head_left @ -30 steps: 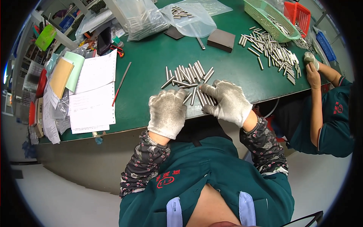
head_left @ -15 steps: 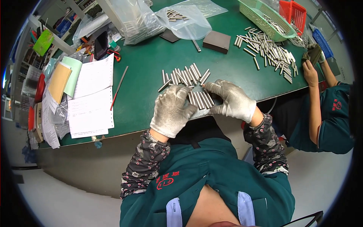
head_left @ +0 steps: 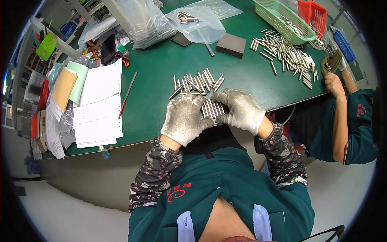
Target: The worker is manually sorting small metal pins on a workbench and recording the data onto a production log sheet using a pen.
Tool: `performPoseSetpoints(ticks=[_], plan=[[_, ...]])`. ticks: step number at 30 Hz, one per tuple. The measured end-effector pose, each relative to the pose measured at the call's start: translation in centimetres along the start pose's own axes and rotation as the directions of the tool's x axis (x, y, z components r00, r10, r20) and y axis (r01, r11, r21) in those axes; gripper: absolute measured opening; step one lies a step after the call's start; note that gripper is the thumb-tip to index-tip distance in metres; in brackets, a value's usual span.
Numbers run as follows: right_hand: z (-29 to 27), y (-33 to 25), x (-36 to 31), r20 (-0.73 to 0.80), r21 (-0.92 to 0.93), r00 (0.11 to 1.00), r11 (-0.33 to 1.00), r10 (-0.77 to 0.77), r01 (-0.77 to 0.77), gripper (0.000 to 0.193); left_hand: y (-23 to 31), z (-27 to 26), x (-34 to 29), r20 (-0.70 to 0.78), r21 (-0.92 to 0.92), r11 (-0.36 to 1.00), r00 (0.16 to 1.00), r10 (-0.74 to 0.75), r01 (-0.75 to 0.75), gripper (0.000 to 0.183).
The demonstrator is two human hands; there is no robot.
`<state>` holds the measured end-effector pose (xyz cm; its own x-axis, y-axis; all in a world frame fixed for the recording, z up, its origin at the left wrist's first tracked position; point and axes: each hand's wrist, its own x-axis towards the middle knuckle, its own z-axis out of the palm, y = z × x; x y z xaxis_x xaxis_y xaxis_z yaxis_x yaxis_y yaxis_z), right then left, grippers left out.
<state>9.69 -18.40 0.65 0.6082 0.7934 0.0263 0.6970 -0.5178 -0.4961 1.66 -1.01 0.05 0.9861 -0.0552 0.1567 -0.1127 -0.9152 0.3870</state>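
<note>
Both my hands wear grey-white work gloves and meet at the table's front edge around a row of short metal pins point(head_left: 212, 109). My left hand point(head_left: 184, 117) presses the row from the left, fingers bent over its far end and thumb at the near end. From the right, my right hand point(head_left: 239, 109) closes on the same pins, its thumb near the left thumb. The pins lie side by side, pointing away from me. Just beyond my fingers rests a loose group of similar pins point(head_left: 199, 80), some lying crosswise. My gloves hide part of the row's ends.
A large pile of pins point(head_left: 284, 54) lies at the right, below a green basket point(head_left: 278, 18) and a red basket point(head_left: 312, 18). A dark block point(head_left: 231, 45) and plastic bags point(head_left: 197, 24) stand farther back. Papers point(head_left: 96, 109) cover the left. A co-worker's hand point(head_left: 334, 84) holds cloth at far right.
My right hand has moved left, closer to my left hand, and the pins between them now sit in a tighter row. The co-worker's hand at the right has shifted slightly.
</note>
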Motion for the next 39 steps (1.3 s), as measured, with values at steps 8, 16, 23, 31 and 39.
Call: performPoseSetpoints(ticks=[8,16,23,31,39], plan=[[0.1,0.5,-0.3,-0.102,0.169,0.994,0.985,-0.026,0.044,0.047,-0.6,-0.3,-0.8,-0.044,-0.072,0.996,0.998,0.048,-0.051,0.054],[0.3,3.7,1.0,-0.424,0.031,0.906,0.999,0.005,0.009,0.023,-4.0,-0.6,-2.3,-0.292,-0.072,0.996,0.954,-0.070,0.051,0.030],[-0.2,1.8,0.5,-0.374,0.050,0.926,0.996,-0.053,0.078,0.013,-4.7,0.0,-3.2,-0.302,-0.064,0.994,0.948,-0.101,0.086,0.023],[0.4,1.6,-0.7,-0.336,0.111,0.940,0.989,-0.055,0.097,0.010,-3.6,-0.6,-1.8,-0.173,0.105,0.993,0.984,-0.028,0.047,0.020],[0.6,1.9,-1.1,-0.368,0.126,0.929,0.989,-0.027,0.079,0.009,-2.0,-1.0,-1.5,-0.015,0.103,0.977,0.982,-0.186,0.187,0.014]])
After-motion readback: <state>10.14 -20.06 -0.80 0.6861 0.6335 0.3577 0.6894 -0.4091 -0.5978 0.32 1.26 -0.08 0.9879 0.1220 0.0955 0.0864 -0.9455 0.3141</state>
